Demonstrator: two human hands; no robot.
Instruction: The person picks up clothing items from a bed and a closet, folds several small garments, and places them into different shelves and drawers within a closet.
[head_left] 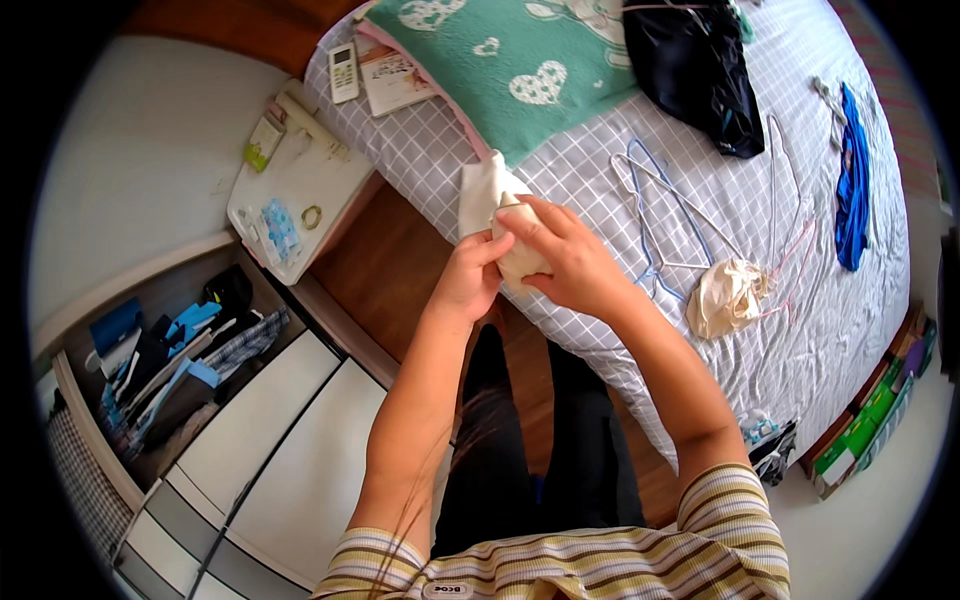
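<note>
Both hands grip a cream-white cloth point(519, 262) at the bed's near edge, bunched into a small, thick bundle. My left hand point(470, 277) pinches it from the left, thumb on top. From the right, my right hand point(578, 262) wraps it with thumb and fingers. A paler white cloth part point(480, 195) spreads out just beyond the bundle, over the bed; whether the two are one piece I cannot tell. The green pillow point(530, 80) with heart patterns lies right behind it. Part of the bundle is hidden by my fingers.
On the checked bed point(600, 130) lie hangers point(650, 210), a beige cloth bag point(727, 298), a black garment point(690, 75), a blue garment point(853, 180) and a remote point(343, 73). A white bedside table point(325, 190) and an open wardrobe with clothes point(190, 350) stand at left.
</note>
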